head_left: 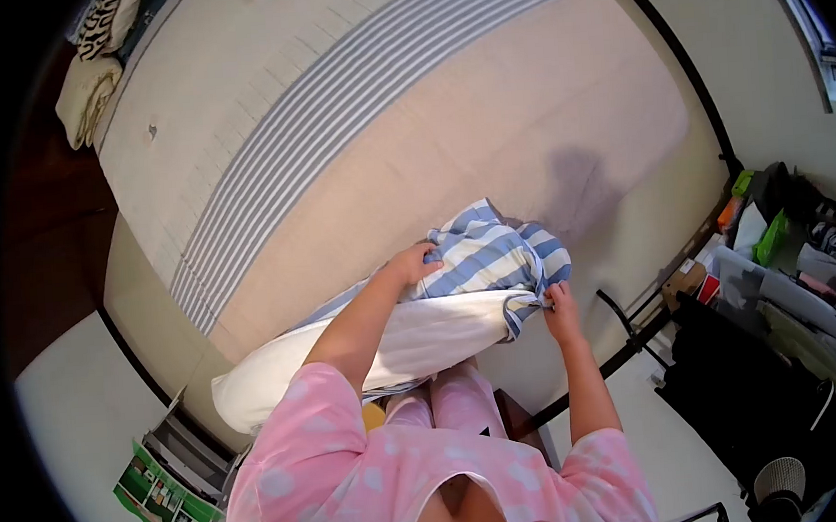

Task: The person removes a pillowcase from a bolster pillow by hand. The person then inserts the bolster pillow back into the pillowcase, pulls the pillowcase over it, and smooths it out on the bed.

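Here's the right hand [562, 311], thumb and fingers pinched together on a gathered edge of the blue-and-white striped cloth [484, 252]; over on the far side, the left hand [413, 263] curls its fingers against the same cloth, though whether they clamp it I can't tell. The cloth bunches between the two, on the mattress [524, 111] near its front edge. Closer to the pink top [393, 473], a long white padded piece [423, 335] lies crosswise, long axis running left to right; its right end meets the cloth, nearer the right hand, while the left forearm [355, 330] crosses above it. Out right, a cardboard box [684, 278] carries a pale label, too small to read.
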### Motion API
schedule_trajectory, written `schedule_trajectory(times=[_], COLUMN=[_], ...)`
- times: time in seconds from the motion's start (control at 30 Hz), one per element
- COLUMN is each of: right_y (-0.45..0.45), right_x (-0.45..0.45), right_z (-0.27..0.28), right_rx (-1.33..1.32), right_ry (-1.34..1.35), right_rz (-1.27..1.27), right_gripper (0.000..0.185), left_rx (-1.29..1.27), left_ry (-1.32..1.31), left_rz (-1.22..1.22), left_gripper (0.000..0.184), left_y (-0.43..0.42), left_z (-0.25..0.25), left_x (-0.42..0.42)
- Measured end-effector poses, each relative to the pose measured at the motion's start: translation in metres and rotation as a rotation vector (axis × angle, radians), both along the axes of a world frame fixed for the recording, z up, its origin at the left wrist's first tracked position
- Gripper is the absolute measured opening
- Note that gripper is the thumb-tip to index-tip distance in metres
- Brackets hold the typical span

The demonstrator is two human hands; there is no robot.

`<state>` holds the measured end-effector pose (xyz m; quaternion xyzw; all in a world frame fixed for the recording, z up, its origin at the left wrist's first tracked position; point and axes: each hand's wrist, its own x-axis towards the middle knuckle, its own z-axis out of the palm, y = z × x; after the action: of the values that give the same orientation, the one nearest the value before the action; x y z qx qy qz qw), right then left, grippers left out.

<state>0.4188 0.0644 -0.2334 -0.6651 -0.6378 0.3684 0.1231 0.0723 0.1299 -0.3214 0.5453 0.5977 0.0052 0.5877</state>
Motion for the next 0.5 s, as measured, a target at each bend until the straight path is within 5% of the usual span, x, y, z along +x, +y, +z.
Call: schedule_trajectory(times=[0.17, 0.2, 0.3, 0.4, 0.47, 0.5], right_y=[-0.032, -0.039, -0.055, -0.06, -0.062, -0.062], right_x=[0.027, 0.03, 0.039, 0.04, 0.043, 0.046], right_z=[-0.025, -0.03, -0.043, -0.05, -0.051, -0.051], right_rx=[-0.076, -0.097, -0.148, -0.139, -0.127, -0.122], right_ry=[-0.073, -0.093, -0.106, -0.11, -0.085, -0.073], right_rz=[-0.112, -0.13, -0.163, -0.175, -0.186, -0.19], right_gripper=[0.022, 0.022, 0.021, 0.02, 0.02, 0.02], left_rx=[-0.194, -0.222, -0.181, 0.585, 0.587, 0.381], left_ry=[-0.247, -0.258, -0.144, -0.12, -0.289, -0.415], left_rz=[-0.284, -0.144, -0.223, -0.002, 0.074, 0.06], left_gripper=[0.036, 0.032, 0.027, 0.026, 0.025, 0.025], left_y=[-0.017, -0.02, 0.007, 0.018, 0.013, 0.01], left_z=[0.021, 0.027, 0.008, -0.038, -0.049, -0.043], left_x=[0.018, 0.021, 0.022, 0.052, 0.069, 0.075])
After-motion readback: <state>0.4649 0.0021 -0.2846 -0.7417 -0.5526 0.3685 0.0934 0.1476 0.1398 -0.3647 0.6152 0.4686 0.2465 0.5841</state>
